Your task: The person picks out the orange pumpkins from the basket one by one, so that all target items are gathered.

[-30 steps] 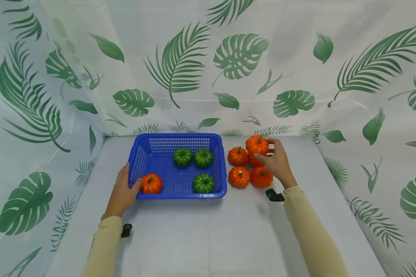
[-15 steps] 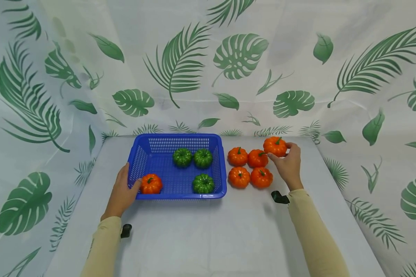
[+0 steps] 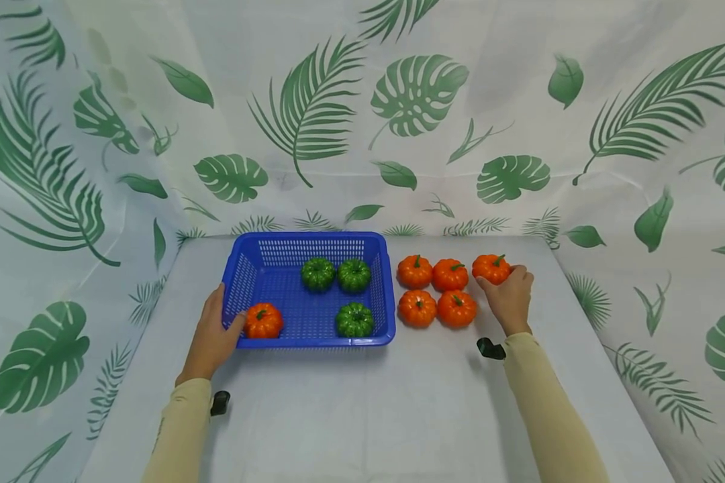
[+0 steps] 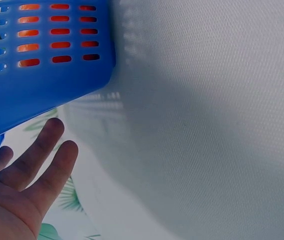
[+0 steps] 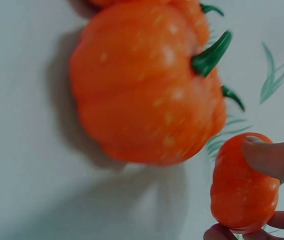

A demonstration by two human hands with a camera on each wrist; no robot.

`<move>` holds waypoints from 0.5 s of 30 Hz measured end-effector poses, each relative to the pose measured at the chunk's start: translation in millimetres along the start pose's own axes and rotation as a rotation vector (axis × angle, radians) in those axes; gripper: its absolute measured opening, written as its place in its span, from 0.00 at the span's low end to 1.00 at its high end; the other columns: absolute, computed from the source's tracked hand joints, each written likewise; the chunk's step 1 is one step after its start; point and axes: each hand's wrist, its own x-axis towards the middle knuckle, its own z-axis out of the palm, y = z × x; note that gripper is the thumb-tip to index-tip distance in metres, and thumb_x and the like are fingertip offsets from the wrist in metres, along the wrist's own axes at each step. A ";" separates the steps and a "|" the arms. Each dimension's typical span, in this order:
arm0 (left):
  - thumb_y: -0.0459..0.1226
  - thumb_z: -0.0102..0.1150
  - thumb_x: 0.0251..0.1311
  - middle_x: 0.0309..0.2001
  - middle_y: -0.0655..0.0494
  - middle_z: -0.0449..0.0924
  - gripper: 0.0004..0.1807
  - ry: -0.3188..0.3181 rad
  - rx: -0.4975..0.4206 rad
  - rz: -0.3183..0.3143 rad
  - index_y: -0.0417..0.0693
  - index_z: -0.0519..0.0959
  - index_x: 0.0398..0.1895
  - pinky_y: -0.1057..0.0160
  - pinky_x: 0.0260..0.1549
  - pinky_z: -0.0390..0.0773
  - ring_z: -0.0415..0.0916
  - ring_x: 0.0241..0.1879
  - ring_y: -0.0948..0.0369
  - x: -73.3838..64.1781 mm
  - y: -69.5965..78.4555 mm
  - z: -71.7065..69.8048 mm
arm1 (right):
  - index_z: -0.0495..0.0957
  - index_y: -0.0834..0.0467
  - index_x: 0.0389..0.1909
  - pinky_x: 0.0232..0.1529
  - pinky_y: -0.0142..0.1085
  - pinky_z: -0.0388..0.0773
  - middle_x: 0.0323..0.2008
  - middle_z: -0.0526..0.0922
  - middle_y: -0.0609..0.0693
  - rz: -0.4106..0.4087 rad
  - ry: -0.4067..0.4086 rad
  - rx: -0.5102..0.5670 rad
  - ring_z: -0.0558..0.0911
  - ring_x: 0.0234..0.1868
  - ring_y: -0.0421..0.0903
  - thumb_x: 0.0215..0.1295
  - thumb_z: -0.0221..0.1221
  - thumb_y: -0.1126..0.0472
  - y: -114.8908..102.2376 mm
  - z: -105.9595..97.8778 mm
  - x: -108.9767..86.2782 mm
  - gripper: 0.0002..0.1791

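My right hand (image 3: 510, 298) grips a small orange pumpkin (image 3: 491, 268) with a green stem, at the back right of the table. The thumb and fingers are on opposite sides of this pumpkin (image 5: 243, 185) in the right wrist view. Just left of it, several more orange pumpkins (image 3: 450, 276) sit in two rows. My left hand (image 3: 213, 339) holds the front left corner of a blue plastic basket (image 3: 314, 343), thumb over the rim and fingers outside the wall. Inside the basket are one orange pumpkin (image 3: 263, 321) and three green pumpkins (image 3: 354, 320).
A pale cloth covers the table (image 3: 362, 409). Behind and beside it hang white sheets (image 3: 338, 194) printed with green leaves. The basket's right wall stands close to the loose orange pumpkins.
My right hand has carried its orange pumpkin rightward from above the back row and lowered it to the right of that row. The left hand and basket have stayed put.
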 end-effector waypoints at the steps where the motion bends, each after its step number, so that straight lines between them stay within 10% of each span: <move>1: 0.47 0.52 0.80 0.86 0.36 0.41 0.47 0.002 -0.001 0.002 0.43 0.37 0.89 0.32 0.77 0.49 0.46 0.81 0.34 0.0 0.0 0.0 | 0.54 0.76 0.73 0.72 0.63 0.68 0.67 0.59 0.77 0.003 -0.012 -0.013 0.69 0.65 0.75 0.73 0.68 0.53 1.7 0.6 0.7 0.45; 15: 0.47 0.53 0.80 0.86 0.36 0.41 0.47 0.009 -0.008 0.002 0.44 0.37 0.89 0.31 0.76 0.50 0.47 0.81 0.33 -0.6 0.9 0.1 | 0.49 0.77 0.80 0.78 0.62 0.58 0.75 0.59 0.79 -0.033 -0.179 -0.034 0.62 0.76 0.74 0.75 0.61 0.65 22.6 5.4 12.6 0.43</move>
